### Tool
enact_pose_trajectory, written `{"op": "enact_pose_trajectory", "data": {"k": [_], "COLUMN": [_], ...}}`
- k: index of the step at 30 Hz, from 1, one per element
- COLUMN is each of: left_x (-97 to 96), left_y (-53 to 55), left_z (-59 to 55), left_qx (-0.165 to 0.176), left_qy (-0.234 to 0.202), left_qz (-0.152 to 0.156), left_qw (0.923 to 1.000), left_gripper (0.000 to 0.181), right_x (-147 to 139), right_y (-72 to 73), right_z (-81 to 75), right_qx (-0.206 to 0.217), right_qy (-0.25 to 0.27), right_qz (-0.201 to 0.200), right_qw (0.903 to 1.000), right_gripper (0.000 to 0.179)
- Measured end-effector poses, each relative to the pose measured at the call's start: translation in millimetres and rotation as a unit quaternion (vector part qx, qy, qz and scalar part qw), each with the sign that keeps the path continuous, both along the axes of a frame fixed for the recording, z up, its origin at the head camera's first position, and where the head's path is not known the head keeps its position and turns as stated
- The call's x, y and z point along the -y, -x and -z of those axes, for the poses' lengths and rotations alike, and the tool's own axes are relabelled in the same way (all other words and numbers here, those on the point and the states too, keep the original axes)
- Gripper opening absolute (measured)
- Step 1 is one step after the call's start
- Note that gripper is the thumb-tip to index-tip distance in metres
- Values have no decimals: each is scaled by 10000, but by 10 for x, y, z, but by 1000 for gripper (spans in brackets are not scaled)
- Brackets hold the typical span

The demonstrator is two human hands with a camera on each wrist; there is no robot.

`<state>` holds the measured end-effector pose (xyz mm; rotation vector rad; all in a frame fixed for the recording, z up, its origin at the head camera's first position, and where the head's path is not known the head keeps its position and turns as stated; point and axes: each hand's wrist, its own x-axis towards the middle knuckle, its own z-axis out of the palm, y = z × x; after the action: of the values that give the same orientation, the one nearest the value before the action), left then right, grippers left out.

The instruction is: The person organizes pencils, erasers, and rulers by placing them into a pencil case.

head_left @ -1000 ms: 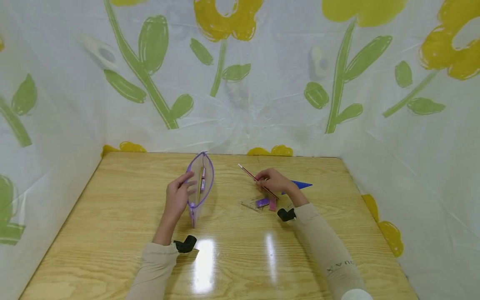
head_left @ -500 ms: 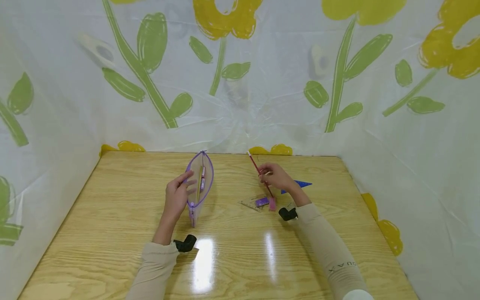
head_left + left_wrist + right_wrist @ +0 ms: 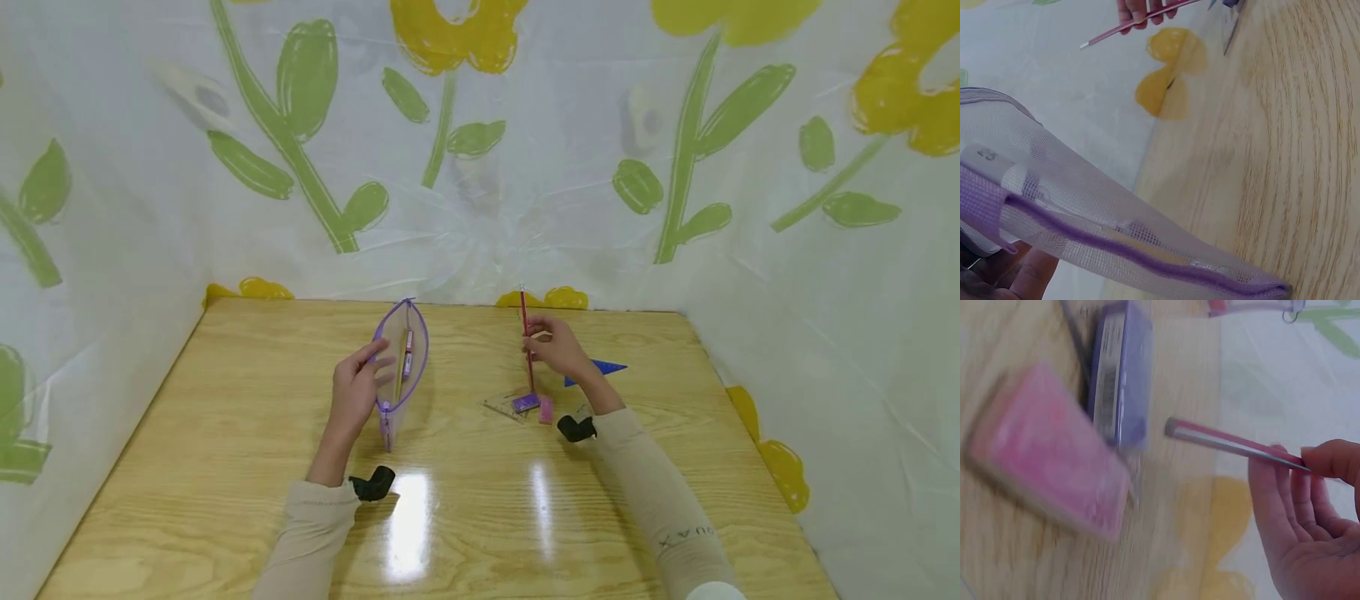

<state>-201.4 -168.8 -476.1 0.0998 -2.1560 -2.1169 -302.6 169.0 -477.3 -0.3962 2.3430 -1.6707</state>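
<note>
In the head view my left hand [image 3: 354, 396] grips the near-left side of a purple-trimmed mesh pencil case [image 3: 427, 350], whose mouth gapes. Inside the case lie a thin yellowish stick [image 3: 400, 367] and small pink and purple labelled pieces [image 3: 407, 354]. My right hand [image 3: 561, 346] pinches a red-striped pencil [image 3: 524, 312] between thumb and fingers. The pencil's white end points away, and its other end hangs over the small items on the table. In the right wrist view that blunt end [image 3: 1171, 427] shows close to a purple-wrapped eraser [image 3: 1124, 375] and a pink wedge-shaped block [image 3: 1054, 450].
A clear ruler-like piece with markings [image 3: 501, 408] lies beside the purple eraser. Behind the right wrist, a blue triangular set square [image 3: 611, 368] rests on the wooden table [image 3: 225, 467]. A white flowered sheet [image 3: 555, 192] rises along the back and sides.
The pencil has swung from slanting up-left to almost straight away from me, as my right hand turned and shifted slightly right. My left hand and the pencil case have hardly moved.
</note>
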Motion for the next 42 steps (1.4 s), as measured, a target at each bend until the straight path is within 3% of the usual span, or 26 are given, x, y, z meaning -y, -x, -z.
{"op": "enact_pose_trajectory", "data": {"k": [4, 17, 26, 42], "left_x": [-12, -21, -19, -14], "left_y": [2, -19, -34, -58], "left_z": [-1, 19, -9, -28], "left_qx": [-18, 59, 86, 117], "left_qy": [-35, -129, -173, -136], "left_qz": [10, -29, -82, -37], "left_qw": [10000, 9999, 9998, 9998], "left_gripper": [46, 46, 46, 46], "right_x": [80, 413, 685, 1275], "right_y": [-70, -377, -516, -635], "right_z": [-19, -77, -176, -492], "right_qx": [-192, -935, -1376, -1804], "right_qy": [314, 1016, 1564, 2476], "right_qz": [87, -141, -256, -236], "right_qw": [9993, 9903, 9777, 9516], "right_gripper": [41, 41, 48, 40]}}
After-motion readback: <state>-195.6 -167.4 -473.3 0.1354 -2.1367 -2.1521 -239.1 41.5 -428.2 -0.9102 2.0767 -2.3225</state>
